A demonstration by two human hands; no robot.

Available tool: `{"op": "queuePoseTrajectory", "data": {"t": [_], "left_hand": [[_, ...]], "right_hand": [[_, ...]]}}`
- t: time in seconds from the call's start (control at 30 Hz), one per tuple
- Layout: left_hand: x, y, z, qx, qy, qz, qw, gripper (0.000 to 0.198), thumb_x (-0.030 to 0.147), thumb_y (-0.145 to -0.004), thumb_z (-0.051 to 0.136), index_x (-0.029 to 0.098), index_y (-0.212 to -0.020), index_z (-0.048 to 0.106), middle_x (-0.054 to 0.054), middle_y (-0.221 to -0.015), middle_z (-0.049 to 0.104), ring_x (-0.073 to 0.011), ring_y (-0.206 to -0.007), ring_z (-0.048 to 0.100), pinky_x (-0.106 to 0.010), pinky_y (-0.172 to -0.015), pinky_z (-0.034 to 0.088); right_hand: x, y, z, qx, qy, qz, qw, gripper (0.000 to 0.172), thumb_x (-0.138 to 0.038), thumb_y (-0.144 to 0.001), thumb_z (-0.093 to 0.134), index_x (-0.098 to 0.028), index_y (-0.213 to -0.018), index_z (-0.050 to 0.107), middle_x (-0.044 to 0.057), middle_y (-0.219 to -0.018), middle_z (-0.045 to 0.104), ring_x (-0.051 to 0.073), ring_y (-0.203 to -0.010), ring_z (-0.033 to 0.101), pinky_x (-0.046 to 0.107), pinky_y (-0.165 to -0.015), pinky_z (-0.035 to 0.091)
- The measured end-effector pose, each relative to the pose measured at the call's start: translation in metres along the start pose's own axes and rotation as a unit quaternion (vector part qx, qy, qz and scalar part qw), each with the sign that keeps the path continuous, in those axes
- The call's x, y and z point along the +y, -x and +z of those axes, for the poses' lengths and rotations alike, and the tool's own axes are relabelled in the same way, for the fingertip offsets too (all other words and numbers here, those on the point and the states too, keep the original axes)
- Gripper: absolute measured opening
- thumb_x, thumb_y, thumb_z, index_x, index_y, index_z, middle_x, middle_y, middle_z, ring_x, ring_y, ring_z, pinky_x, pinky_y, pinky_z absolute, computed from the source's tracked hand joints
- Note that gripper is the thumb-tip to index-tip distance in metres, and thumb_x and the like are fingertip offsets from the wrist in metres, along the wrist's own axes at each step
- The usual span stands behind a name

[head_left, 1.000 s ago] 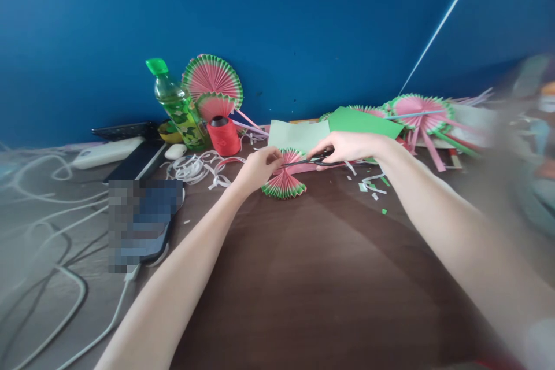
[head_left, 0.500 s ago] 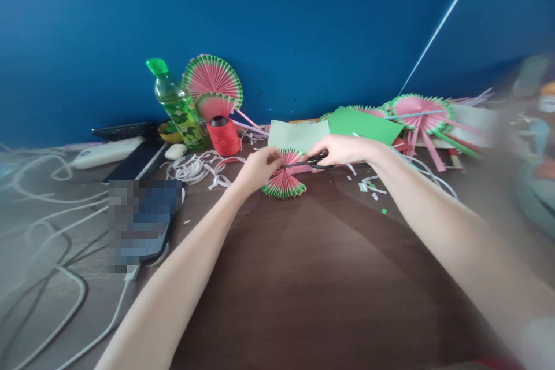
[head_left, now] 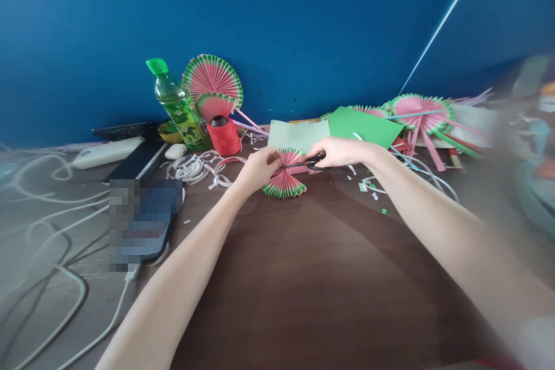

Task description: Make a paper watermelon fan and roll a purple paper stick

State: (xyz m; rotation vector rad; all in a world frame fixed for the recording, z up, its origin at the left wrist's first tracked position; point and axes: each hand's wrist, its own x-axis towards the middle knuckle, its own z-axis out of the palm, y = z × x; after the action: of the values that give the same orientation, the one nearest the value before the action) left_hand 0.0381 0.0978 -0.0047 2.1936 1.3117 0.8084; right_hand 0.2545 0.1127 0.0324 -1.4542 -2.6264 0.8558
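Note:
A pleated paper fan (head_left: 284,184), pink with a green edge, lies on the brown table in front of me. My left hand (head_left: 262,167) pinches it at its left side, near the middle. In my right hand (head_left: 336,153) is a pair of black-handled scissors (head_left: 315,162), with the fingers closed round the handles. Its blades point left across the fan's centre, close to my left fingertips. Whether the blades are apart is too small to tell. A pale green sheet (head_left: 299,134) and a bright green sheet (head_left: 364,127) lie just behind my hands.
On the left stand a green-capped bottle (head_left: 176,107) and a red spool of thread (head_left: 224,137), with a round fan (head_left: 212,81) behind. A phone (head_left: 147,222) and white cables (head_left: 82,283) lie nearer. More fans (head_left: 420,113) and paper scraps (head_left: 375,188) are at right.
Almost nothing differs. My right hand and the scissors have shifted very slightly; my left hand and the fan stay in place.

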Motion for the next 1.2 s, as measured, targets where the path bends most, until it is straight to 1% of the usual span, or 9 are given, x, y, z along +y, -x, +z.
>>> {"op": "queuePoseTrajectory", "data": {"t": [0.3, 0.53, 0.7, 0.77, 0.83, 0.9, 1.0, 1.1, 1.2], "left_hand": [[0.000, 0.000, 0.000, 0.001, 0.003, -0.001, 1.000, 0.008, 0.023, -0.077, 0.048, 0.019, -0.073, 0.054, 0.000, -0.072, 0.064, -0.0133, -0.067, 0.056, -0.025, -0.065, 0.040], [-0.004, -0.001, 0.001, -0.006, 0.022, -0.009, 1.000, 0.008, 0.024, -0.078, 0.046, 0.020, -0.077, 0.052, 0.000, -0.073, 0.064, -0.0138, -0.068, 0.058, -0.026, -0.069, 0.042], [-0.004, -0.006, -0.010, 0.052, 0.036, -0.018, 0.998, 0.010, 0.026, -0.076, 0.047, 0.018, -0.075, 0.053, -0.002, -0.083, 0.064, -0.0141, -0.075, 0.057, -0.027, -0.074, 0.042], [-0.004, -0.007, -0.020, 0.088, 0.014, -0.027, 0.996, 0.011, 0.025, -0.075, 0.046, 0.017, -0.073, 0.054, -0.003, -0.083, 0.064, -0.0144, -0.077, 0.056, -0.026, -0.074, 0.042], [-0.005, -0.007, -0.030, 0.096, -0.045, -0.049, 0.993, 0.011, 0.022, -0.073, 0.046, 0.018, -0.070, 0.055, -0.003, -0.077, 0.064, -0.0148, -0.073, 0.055, -0.026, -0.072, 0.041], [-0.007, -0.006, -0.037, 0.057, -0.110, -0.073, 0.990, 0.011, 0.021, -0.071, 0.047, 0.019, -0.068, 0.057, -0.003, -0.075, 0.064, -0.0161, -0.072, 0.055, -0.027, -0.071, 0.041], [-0.010, -0.006, -0.041, -0.028, -0.168, -0.091, 0.981, 0.013, 0.023, -0.070, 0.049, 0.021, -0.066, 0.061, -0.004, -0.077, 0.065, -0.0186, -0.074, 0.056, -0.028, -0.070, 0.040], [-0.009, -0.006, -0.037, -0.087, -0.204, -0.088, 0.971, 0.022, 0.026, -0.073, 0.046, 0.022, -0.060, 0.063, -0.004, -0.070, 0.064, -0.0198, -0.072, 0.056, -0.031, -0.072, 0.041], [-0.007, -0.006, -0.033, -0.088, -0.252, -0.081, 0.960, 0.031, 0.036, -0.075, 0.048, 0.021, -0.051, 0.061, -0.006, -0.063, 0.061, -0.0225, -0.074, 0.055, -0.034, -0.073, 0.041]], "right_hand": [[-0.001, 0.000, 0.001, -0.017, -0.022, 0.016, 0.999, 0.044, -0.031, -0.070, 0.054, -0.030, -0.114, 0.062, -0.001, -0.096, 0.070, 0.015, -0.073, 0.057, 0.026, -0.064, 0.038], [-0.003, 0.000, 0.002, -0.014, -0.022, 0.014, 1.000, 0.047, -0.039, -0.069, 0.057, -0.029, -0.114, 0.062, -0.001, -0.096, 0.069, 0.017, -0.078, 0.057, 0.027, -0.066, 0.039], [-0.002, 0.009, -0.010, -0.005, 0.023, 0.011, 1.000, 0.048, -0.044, -0.070, 0.056, -0.028, -0.115, 0.060, 0.002, -0.112, 0.063, 0.021, -0.089, 0.058, 0.029, -0.069, 0.040], [0.002, 0.013, -0.016, 0.007, 0.044, 0.028, 0.999, 0.047, -0.046, -0.070, 0.055, -0.026, -0.112, 0.060, 0.003, -0.110, 0.063, 0.022, -0.087, 0.058, 0.029, -0.067, 0.041], [0.007, 0.016, -0.020, 0.031, 0.050, 0.078, 0.995, 0.045, -0.045, -0.072, 0.052, -0.025, -0.112, 0.058, 0.004, -0.100, 0.065, 0.019, -0.076, 0.058, 0.029, -0.062, 0.040], [0.013, 0.018, -0.023, 0.065, 0.059, 0.147, 0.985, 0.046, -0.042, -0.073, 0.050, -0.022, -0.114, 0.055, 0.005, -0.093, 0.066, 0.018, -0.069, 0.057, 0.029, -0.058, 0.040], [0.019, 0.018, -0.025, 0.104, 0.115, 0.222, 0.963, 0.047, -0.035, -0.072, 0.051, -0.020, -0.116, 0.054, 0.008, -0.099, 0.065, 0.021, -0.075, 0.058, 0.030, -0.059, 0.041], [0.023, 0.017, -0.025, 0.077, 0.157, 0.246, 0.953, 0.051, -0.031, -0.067, 0.055, -0.020, -0.117, 0.055, 0.011, -0.107, 0.063, 0.025, -0.084, 0.059, 0.032, -0.061, 0.043], [0.028, 0.015, -0.023, 0.030, 0.152, 0.257, 0.954, 0.059, -0.031, -0.061, 0.062, -0.024, -0.119, 0.056, 0.009, -0.099, 0.066, 0.028, -0.086, 0.060, 0.034, -0.061, 0.045]]}}
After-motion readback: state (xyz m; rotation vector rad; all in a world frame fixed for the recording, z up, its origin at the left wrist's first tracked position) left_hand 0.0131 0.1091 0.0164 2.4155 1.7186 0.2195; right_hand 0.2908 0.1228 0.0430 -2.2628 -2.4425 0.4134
